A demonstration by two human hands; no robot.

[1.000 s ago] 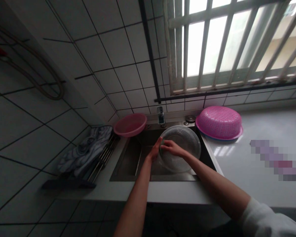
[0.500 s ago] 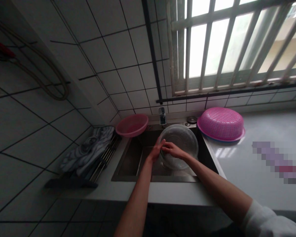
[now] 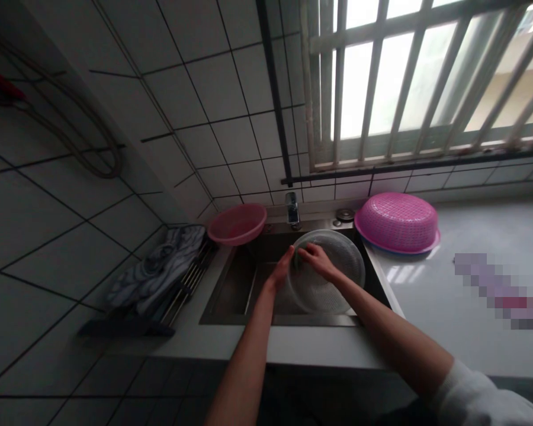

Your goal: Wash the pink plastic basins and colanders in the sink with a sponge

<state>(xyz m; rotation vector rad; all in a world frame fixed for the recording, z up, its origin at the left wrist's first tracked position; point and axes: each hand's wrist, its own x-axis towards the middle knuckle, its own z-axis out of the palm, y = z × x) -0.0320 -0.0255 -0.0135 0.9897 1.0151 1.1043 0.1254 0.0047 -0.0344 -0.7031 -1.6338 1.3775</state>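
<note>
A clear plastic colander (image 3: 333,290) is held tilted over the steel sink (image 3: 231,296), its round inside facing me. My left hand (image 3: 281,273) is closed on its left rim, fingers partly out of sight behind it. Inside that rim, my right hand (image 3: 316,259) has its fingers pressed together on a small greenish pad (image 3: 297,259), mostly hidden and too blurred to name surely. Behind the sink rises the chrome faucet (image 3: 292,208).
A pink basin (image 3: 237,225) stands at the sink's back left corner. An upturned pink basket (image 3: 400,222) lies on the right counter (image 3: 466,231). Striped cloth (image 3: 160,266) is draped over a metal rack (image 3: 189,290) on the left. A barred window (image 3: 395,89) is above.
The colander has shifted slightly right and turned more of its inside toward me. My right hand has moved a little right and up, apart from my left fingers; the greenish pad now shows.
</note>
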